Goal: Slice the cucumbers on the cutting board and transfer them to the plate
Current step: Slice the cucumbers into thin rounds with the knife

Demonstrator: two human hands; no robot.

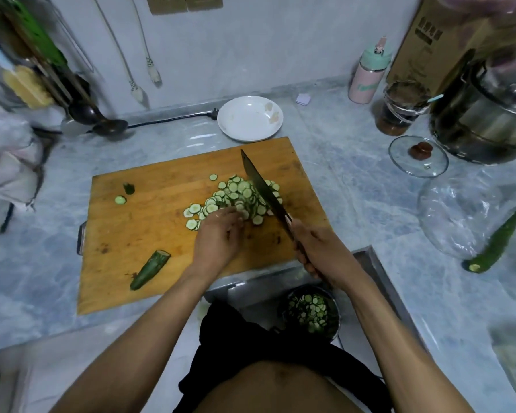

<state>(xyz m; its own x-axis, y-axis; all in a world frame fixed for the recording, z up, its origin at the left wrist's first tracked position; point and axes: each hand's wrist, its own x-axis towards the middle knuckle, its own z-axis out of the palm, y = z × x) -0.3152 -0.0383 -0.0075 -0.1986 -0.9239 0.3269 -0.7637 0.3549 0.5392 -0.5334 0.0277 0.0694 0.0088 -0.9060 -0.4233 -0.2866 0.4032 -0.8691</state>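
Head view puts the cucumber slices (239,201) in a loose heap on the middle right of the cutting board (149,234), with one stray slice (120,200) and a dark stem end (128,188) off to the left. A cucumber piece (150,269) not yet cut lies near the board's left near corner. My left hand (218,236) rests on the near edge of the heap, fingers curled onto the slices. My right hand (319,251) is wrapped tight round the handle of the knife (264,189), whose blade lies across the right side of the heap, tip pointing far.

I judge this to be the gathering step before the transfer. To do it well, I would keep the blade low and flat against the board, push the slices onto it with the left hand, keep those fingertips behind the edge, and lift level so nothing slides off.

The plate (250,118) sits just beyond the far edge of the board, holding no cucumber that I can see, only a couple of pale scraps on its right side. A pot (310,311) with slices in it sits in the sink near me. Another cucumber (495,242) lies on the counter (355,180) to the far right, beside a clear plastic bag (459,210).
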